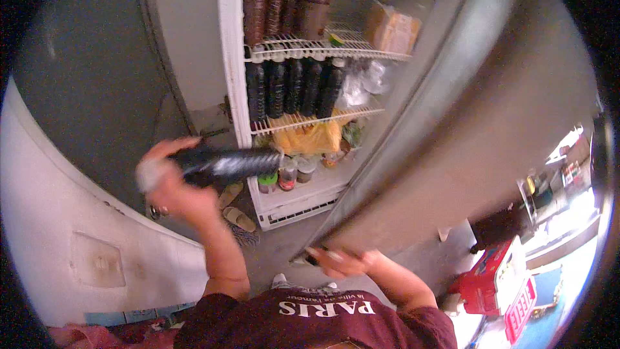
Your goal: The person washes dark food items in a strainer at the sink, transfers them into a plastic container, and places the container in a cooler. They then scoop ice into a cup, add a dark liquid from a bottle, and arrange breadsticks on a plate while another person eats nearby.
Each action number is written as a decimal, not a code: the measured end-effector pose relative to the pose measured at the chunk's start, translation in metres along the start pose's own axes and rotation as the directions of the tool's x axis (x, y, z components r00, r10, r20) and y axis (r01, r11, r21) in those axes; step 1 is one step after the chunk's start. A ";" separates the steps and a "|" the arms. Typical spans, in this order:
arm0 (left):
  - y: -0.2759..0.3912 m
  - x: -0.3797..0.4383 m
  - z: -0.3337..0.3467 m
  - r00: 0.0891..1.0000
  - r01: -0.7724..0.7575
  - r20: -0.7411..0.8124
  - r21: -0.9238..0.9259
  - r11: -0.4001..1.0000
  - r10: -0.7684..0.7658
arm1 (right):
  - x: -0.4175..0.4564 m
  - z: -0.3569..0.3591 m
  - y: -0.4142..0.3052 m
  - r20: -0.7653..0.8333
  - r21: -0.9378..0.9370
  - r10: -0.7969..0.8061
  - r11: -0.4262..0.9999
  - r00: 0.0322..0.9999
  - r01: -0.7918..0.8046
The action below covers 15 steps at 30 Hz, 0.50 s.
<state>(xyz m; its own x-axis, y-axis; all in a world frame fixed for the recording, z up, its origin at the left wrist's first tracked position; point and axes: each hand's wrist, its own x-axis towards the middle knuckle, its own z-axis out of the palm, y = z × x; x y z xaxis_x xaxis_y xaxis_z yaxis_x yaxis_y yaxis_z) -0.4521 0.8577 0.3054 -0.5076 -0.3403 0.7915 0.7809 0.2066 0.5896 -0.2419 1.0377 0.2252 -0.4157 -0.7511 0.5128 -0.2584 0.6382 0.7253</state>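
Note:
An upright refrigerator stands with its door swung out to the right. My left hand grips a dark plastic bottle by its white-capped end, tilted nearly sideways outside the lower shelves; hand and bottle are blurred. At the door's lower edge my right hand has its fingers curled around what appears to be the handle or rim. Dark bottles line the middle shelf. Reddish-brown bottles and a brown container stand on the shelf above.
A yellow plastic bag and small jars sit low in the refrigerator. Slippers lie on the floor beside it. A white appliance or cabinet is at the left. A red box and pink plastic basket are at the right.

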 end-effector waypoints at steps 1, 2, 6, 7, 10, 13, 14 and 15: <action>0.001 0.002 -0.034 0.882 0.428 0.064 -0.522 0.738 -0.467 | 0.019 0.011 0.005 -0.023 0.090 0.069 0.994 0.997 -0.066; 0.020 -0.006 -0.061 0.886 0.387 0.002 -0.554 0.738 -0.463 | 0.039 0.017 0.006 -0.021 0.214 0.176 0.962 0.984 -0.168; 0.109 -0.049 -0.071 0.895 0.318 -0.037 -0.647 0.693 -0.445 | 0.078 0.000 -0.012 0.195 0.896 0.501 0.259 0.843 -0.361; 0.106 -0.065 -0.080 0.911 0.406 0.306 -0.781 0.475 -0.275 | 0.066 -0.013 -0.019 0.250 0.918 0.515 0.145 0.820 -0.370; 0.140 -0.122 -0.053 0.818 0.566 0.447 -0.519 0.640 -0.361 | 0.006 -0.067 -0.015 0.677 0.734 0.408 -0.321 0.612 -0.598; 0.185 -0.200 0.015 0.622 0.765 0.667 -0.405 0.500 -0.410 | -0.096 -0.113 -0.026 0.774 0.570 0.552 -0.396 0.309 -0.720; 0.196 -0.231 0.037 0.475 0.850 0.837 -0.357 0.387 -0.271 | -0.124 -0.135 -0.023 0.780 0.498 0.603 -0.433 0.170 -0.751; 0.204 -0.276 0.050 0.454 0.836 0.828 -0.269 0.477 -0.329 | -0.146 -0.156 -0.021 0.771 0.431 0.635 -0.484 0.033 -0.762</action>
<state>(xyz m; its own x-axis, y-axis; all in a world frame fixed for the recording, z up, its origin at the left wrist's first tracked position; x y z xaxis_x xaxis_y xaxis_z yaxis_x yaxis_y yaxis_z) -0.1713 1.0391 0.2150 -0.7888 0.5370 0.2989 0.0463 -0.4331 0.9001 -0.0403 1.1079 0.2069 -0.8505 0.5113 0.1232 0.0660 0.3363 -0.9395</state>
